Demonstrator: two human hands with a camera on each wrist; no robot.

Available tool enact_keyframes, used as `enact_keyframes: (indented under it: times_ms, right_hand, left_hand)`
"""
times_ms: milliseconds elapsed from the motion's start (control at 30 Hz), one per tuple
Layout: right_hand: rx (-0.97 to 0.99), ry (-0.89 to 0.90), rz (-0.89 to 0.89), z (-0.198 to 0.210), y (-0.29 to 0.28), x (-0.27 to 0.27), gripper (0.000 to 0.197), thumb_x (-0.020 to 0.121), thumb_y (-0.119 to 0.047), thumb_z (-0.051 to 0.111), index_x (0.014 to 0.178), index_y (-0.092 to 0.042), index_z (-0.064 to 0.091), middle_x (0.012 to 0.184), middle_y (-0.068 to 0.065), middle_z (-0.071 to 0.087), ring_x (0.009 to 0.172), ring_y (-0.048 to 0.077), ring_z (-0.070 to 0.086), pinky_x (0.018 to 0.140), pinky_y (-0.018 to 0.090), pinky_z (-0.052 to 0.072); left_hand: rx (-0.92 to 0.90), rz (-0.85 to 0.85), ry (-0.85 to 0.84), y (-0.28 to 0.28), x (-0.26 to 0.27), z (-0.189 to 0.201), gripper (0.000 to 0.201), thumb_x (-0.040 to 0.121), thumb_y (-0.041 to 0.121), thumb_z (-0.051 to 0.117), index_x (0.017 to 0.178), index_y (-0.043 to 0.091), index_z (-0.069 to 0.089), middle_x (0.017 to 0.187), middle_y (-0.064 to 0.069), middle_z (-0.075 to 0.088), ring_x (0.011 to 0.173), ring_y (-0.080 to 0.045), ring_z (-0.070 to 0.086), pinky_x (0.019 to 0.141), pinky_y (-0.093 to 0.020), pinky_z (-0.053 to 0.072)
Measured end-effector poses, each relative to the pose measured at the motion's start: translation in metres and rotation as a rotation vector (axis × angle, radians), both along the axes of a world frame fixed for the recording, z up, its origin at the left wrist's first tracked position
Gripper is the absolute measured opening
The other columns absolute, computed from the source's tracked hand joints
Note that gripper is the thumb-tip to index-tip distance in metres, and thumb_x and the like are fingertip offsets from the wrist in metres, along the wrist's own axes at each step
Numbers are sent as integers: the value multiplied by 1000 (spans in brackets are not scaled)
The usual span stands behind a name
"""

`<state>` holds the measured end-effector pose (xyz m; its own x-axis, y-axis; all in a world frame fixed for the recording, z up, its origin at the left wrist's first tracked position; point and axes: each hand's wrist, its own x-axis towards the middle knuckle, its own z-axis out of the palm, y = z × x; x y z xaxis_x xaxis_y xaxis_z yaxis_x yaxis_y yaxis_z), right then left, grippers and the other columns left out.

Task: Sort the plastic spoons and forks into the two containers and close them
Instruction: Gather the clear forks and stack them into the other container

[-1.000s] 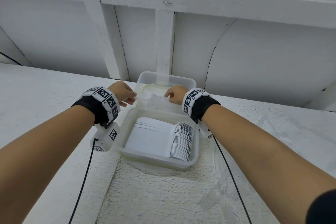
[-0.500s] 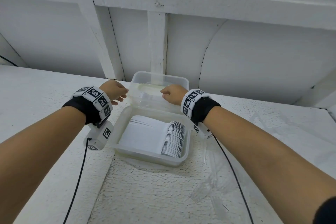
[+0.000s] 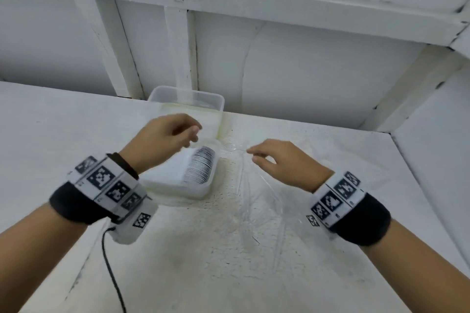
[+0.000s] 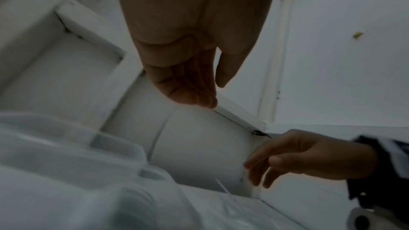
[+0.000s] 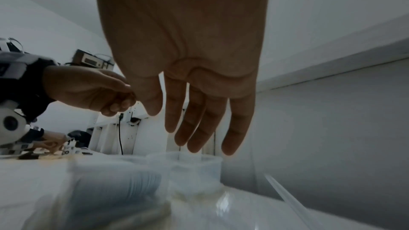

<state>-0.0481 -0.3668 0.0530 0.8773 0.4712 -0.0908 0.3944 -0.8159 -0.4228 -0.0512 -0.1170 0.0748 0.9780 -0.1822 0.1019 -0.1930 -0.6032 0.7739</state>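
A near open container (image 3: 203,193) holds a tight row of white plastic spoons (image 3: 201,168). Behind it, against the wall, stands a second translucent container (image 3: 188,99); I cannot tell whether it has a lid on. Clear plastic cutlery (image 3: 254,195) lies scattered on the table right of the near container. My left hand (image 3: 188,134) hovers over the near container's back edge, fingers loosely curled, holding nothing. My right hand (image 3: 254,156) hangs just above the clear cutlery with fingers extended (image 5: 194,128) and empty.
The white table (image 3: 178,262) ends at a panelled white wall (image 3: 305,71) behind the containers, and a side wall (image 3: 432,160) closes it off on the right. A black cable (image 3: 114,274) runs from my left wrist toward the front.
Both hands have left the far container. The left one pulled back over the near container, and the right one swung right and down to the clear cutlery.
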Motion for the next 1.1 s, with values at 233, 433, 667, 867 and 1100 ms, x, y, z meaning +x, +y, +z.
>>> enact_keyframes:
  times_ms: [233,433,667,867,1100]
  right_hand:
    - [-151,184,-100,-51,-48,-67,37,99,-32,41,132,-21,51,129,3,52,119,17,48,101,28,37]
    - [-208,205,-161,-70,-61,-98,38,99,-33,38,135,-24,47,136,1,46,124,19,41,102,32,35]
    - [-160,157,-170,-73,-60,-111,36,99,-33,38,134,-26,48,136,-2,46,125,18,38,101,34,33]
    - [-189,92,-83,-69,-43,-101,37,99,-31,39,136,-27,45,133,0,47,122,19,40,98,35,34]
    - [-444,-103,159,-69,-3,-89,61,94,-5,38,143,-41,28,138,12,31,121,30,35,92,40,32]
  left_hand:
    - [359,-301,134,-82,-42,-70,20,94,23,52,104,10,63,94,4,61,85,-7,56,76,-18,39]
    - [788,-278,358,-97,-52,-97,39,95,35,46,120,5,46,117,-12,53,103,-26,53,79,-29,41]
    - [624,-192,429,-85,-57,-97,24,86,28,60,102,12,53,103,-4,57,88,-18,50,66,-24,36]
    - [307,-42,219,-63,-71,-64,30,82,26,68,65,22,45,67,8,47,61,-5,42,54,-19,31]
    - [-26,103,79,-51,-78,-48,27,83,16,66,67,1,49,111,6,60,99,-4,54,82,-16,40]
